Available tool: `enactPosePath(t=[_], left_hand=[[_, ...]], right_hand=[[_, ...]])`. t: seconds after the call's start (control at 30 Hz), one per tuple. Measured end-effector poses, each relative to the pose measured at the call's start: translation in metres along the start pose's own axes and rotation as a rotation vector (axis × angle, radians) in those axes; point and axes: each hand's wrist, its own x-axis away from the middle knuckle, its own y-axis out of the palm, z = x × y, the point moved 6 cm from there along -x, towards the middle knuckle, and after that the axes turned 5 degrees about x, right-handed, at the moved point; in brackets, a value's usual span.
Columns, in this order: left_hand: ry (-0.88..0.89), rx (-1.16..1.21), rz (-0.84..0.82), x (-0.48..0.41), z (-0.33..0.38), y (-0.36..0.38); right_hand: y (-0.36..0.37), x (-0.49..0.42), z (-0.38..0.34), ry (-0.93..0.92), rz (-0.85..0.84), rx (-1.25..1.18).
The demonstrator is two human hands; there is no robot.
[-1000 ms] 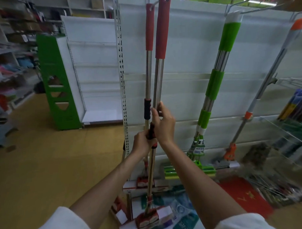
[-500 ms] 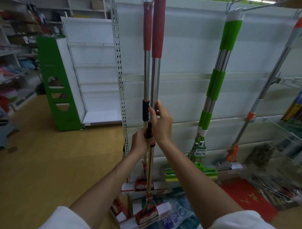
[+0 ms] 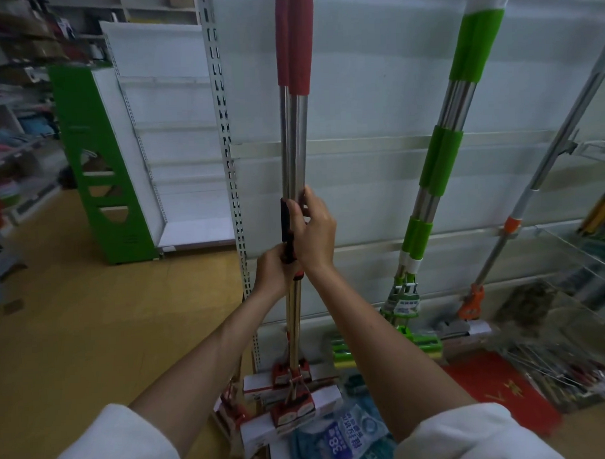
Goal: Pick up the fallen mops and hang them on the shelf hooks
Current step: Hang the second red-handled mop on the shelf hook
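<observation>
I hold a red-handled mop [image 3: 299, 140] upright against the white shelf back panel [image 3: 365, 100]. My right hand [image 3: 313, 230] grips its steel pole at mid-height, and my left hand [image 3: 273, 273] grips just below. A second red-handled mop [image 3: 282, 58] stands right behind it, almost touching. Their white sponge heads [image 3: 294, 415] rest low by the shelf base. To the right hang a pair of green-handled mops [image 3: 443, 162] and an orange-tipped mop [image 3: 546, 172]. The hooks at the top are out of frame for the red mops.
A perforated shelf upright [image 3: 228, 163] stands just left of the mops. Further left are a green shelf end [image 3: 96, 161] and white shelves. Blue packets [image 3: 342, 437] and a red mat [image 3: 498, 390] lie on the floor. A wire basket [image 3: 577, 288] sticks out at right.
The held mop has shifted slightly right and closer to the hanging red mop, so the two poles now nearly overlap. Both hands keep their grip.
</observation>
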Motion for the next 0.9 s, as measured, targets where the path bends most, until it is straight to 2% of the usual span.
enactPosePath(t=[0.2,0.53,0.77,0.9], left_hand=[[-0.061,0.034,0.003,-0.020,0.000,0.002],[-0.051,0.006,-0.004,-0.045,-0.008,0.005],[0.027,0.002,0.057,-0.048,-0.039,0.007],[0.101,0.015,0.071,-0.046,-0.033,0.008]], right_hand=[[0.020,-0.019,0.015,0.015,-0.020,-0.013],[0.037,-0.037,0.031,0.017,-0.024,-0.074],[0.035,-0.039,0.039,-0.054,0.045,-0.071],[0.035,-0.044,0.041,-0.059,0.015,-0.073]])
